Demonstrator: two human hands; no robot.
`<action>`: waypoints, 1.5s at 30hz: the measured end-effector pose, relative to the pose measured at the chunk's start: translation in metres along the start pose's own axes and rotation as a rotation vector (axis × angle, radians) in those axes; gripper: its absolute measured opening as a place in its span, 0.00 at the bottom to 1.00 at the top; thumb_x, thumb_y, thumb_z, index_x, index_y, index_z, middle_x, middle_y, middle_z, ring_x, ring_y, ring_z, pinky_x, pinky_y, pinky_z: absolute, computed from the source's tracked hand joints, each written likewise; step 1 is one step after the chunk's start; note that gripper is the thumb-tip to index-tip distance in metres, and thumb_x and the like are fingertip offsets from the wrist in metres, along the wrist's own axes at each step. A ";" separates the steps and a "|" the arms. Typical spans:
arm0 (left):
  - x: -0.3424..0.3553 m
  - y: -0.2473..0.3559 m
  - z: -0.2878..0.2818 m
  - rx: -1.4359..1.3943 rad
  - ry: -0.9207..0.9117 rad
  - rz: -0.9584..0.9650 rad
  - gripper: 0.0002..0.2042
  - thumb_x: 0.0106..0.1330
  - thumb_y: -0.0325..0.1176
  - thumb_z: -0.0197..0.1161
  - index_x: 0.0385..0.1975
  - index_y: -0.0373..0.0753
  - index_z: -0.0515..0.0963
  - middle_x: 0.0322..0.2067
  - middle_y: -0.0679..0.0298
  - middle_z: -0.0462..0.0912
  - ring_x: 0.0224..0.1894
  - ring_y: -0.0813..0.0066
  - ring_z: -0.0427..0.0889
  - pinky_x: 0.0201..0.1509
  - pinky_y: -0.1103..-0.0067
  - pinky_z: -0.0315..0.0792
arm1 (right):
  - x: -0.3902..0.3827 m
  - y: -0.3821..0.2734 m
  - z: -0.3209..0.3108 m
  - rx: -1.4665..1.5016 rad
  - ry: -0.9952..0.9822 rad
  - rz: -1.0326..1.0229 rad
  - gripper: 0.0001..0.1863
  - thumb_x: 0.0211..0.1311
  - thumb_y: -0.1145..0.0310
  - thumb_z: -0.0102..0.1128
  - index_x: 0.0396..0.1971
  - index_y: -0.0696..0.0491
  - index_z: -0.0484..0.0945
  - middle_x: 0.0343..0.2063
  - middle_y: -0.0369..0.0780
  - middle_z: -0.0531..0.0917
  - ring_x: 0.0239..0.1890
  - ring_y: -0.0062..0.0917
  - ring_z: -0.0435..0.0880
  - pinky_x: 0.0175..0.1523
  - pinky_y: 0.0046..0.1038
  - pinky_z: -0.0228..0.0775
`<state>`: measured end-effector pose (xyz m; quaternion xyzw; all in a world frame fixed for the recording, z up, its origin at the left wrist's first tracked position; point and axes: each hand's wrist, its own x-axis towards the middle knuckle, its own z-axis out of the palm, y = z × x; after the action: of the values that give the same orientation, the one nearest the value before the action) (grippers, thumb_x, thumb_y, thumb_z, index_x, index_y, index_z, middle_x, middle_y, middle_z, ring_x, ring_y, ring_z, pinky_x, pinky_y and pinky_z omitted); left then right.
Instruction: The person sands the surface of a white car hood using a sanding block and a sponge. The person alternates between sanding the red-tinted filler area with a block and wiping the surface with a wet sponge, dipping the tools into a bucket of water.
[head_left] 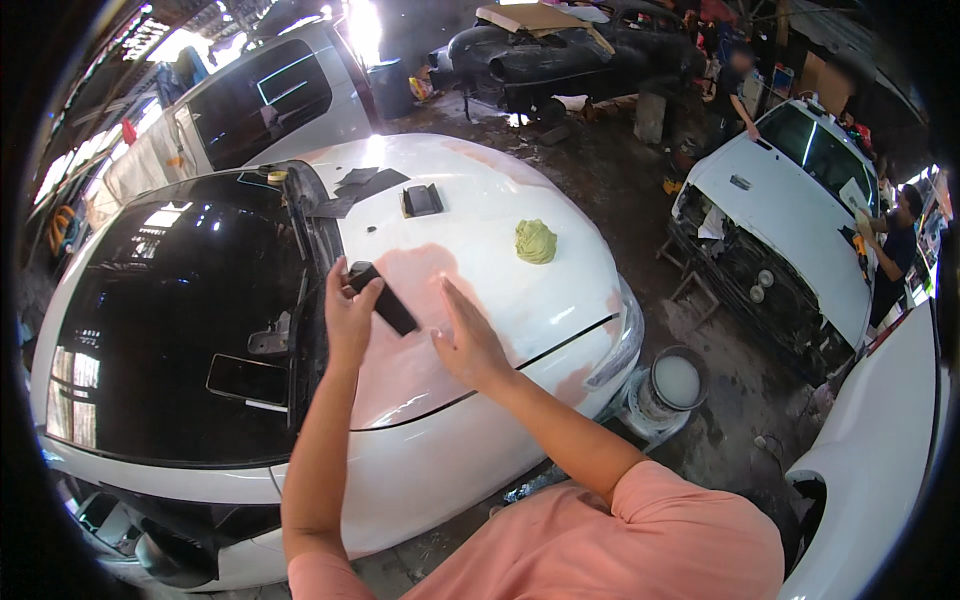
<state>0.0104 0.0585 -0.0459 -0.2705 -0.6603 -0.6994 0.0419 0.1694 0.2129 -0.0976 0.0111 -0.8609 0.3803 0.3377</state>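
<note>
My left hand [351, 310] grips the upper end of a black, flat sanding block [392, 303], held over the pinkish patch on the white car hood [480, 200]. Beside it my right hand [472, 342] lies with fingers stretched out on the pinkish patch [405, 365]; nothing shows in it. Farther up the hood sit a second black block [422, 201] and several dark sheets that look like sandpaper [372, 188]. To the right of these rests a crumpled yellow-green cloth [536, 242].
A phone [247, 380] lies on the dark windshield. Below the headlight stands a bucket of cloudy water [677, 379]. Two people work at another white car [775, 215] on the right. An old black car [575, 55] and a light-coloured van [265, 95] stand behind.
</note>
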 end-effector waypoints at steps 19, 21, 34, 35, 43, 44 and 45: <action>0.042 -0.137 0.354 1.134 -0.512 0.438 0.42 0.65 0.52 0.74 0.77 0.44 0.65 0.78 0.40 0.54 0.77 0.33 0.54 0.79 0.49 0.58 | -0.257 0.380 -0.297 -0.243 0.373 1.053 0.28 0.69 0.59 0.62 0.65 0.56 0.75 0.58 0.58 0.80 0.59 0.58 0.79 0.64 0.50 0.71; 0.041 -0.125 0.410 1.272 -0.610 0.289 0.40 0.63 0.52 0.76 0.74 0.47 0.70 0.78 0.43 0.56 0.77 0.33 0.55 0.78 0.49 0.59 | -0.381 0.475 -0.320 -0.196 0.375 1.496 0.23 0.63 0.61 0.63 0.52 0.62 0.81 0.44 0.60 0.85 0.48 0.59 0.84 0.54 0.51 0.75; 0.050 -0.172 0.423 1.222 -0.546 0.386 0.21 0.62 0.35 0.76 0.54 0.38 0.83 0.66 0.50 0.73 0.71 0.39 0.65 0.73 0.52 0.66 | -0.494 0.626 -0.234 -0.089 -0.309 1.800 0.20 0.70 0.61 0.53 0.49 0.59 0.87 0.52 0.54 0.86 0.54 0.50 0.85 0.61 0.47 0.75; 0.054 -0.171 0.423 1.214 -0.555 0.382 0.19 0.63 0.35 0.75 0.53 0.38 0.82 0.65 0.50 0.74 0.70 0.39 0.67 0.71 0.52 0.68 | -0.500 0.626 -0.226 -0.109 -0.334 1.767 0.20 0.71 0.62 0.53 0.48 0.60 0.87 0.50 0.54 0.87 0.52 0.50 0.86 0.59 0.47 0.76; -0.025 -0.151 0.520 0.833 -0.921 0.357 0.20 0.55 0.22 0.71 0.49 0.43 0.84 0.57 0.55 0.81 0.62 0.48 0.78 0.65 0.60 0.75 | -0.481 0.606 -0.273 0.082 -0.387 1.657 0.15 0.72 0.68 0.53 0.40 0.65 0.84 0.32 0.53 0.87 0.33 0.44 0.91 0.39 0.45 0.83; -0.059 -0.154 0.555 0.747 -1.026 0.234 0.20 0.54 0.23 0.71 0.50 0.44 0.85 0.56 0.54 0.82 0.62 0.49 0.78 0.66 0.60 0.75 | -0.463 0.588 -0.298 0.275 -0.384 1.813 0.14 0.72 0.68 0.53 0.39 0.64 0.83 0.29 0.52 0.86 0.31 0.43 0.90 0.36 0.43 0.83; -0.088 -0.151 0.587 0.607 -1.163 0.172 0.20 0.55 0.24 0.70 0.51 0.43 0.84 0.55 0.54 0.83 0.62 0.49 0.78 0.67 0.59 0.75 | -0.447 0.566 -0.314 0.334 -0.222 1.862 0.14 0.73 0.68 0.52 0.40 0.64 0.82 0.28 0.51 0.85 0.29 0.41 0.89 0.33 0.42 0.82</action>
<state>0.2115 0.6066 -0.2309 -0.6322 -0.7190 -0.2163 -0.1915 0.5378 0.7171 -0.5762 -0.5949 -0.4857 0.6115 -0.1903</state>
